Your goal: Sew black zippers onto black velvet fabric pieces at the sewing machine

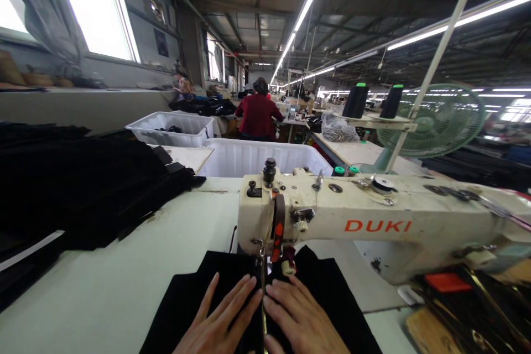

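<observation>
A black fabric piece (182, 293) lies under the head of a cream sewing machine (315, 215) marked DUKI. Down its middle runs a narrow strip with a gold-coloured line, likely a zipper (264, 315), leading up to the needle area. My left hand (224, 315) rests flat on the fabric left of the strip, fingers spread. On the other side, my right hand (298, 315) presses the cloth with fingers stretched forward, its fingertips close to the strip and the presser foot. The needle tip itself is hard to make out.
Stacked black fabric (83, 193) covers the table's left side. White plastic bins (265, 157) stand behind the machine. Two black thread cones (355, 100) sit on a stand near a green fan (440, 121). A person in a red top (259, 116) sits ahead, facing away.
</observation>
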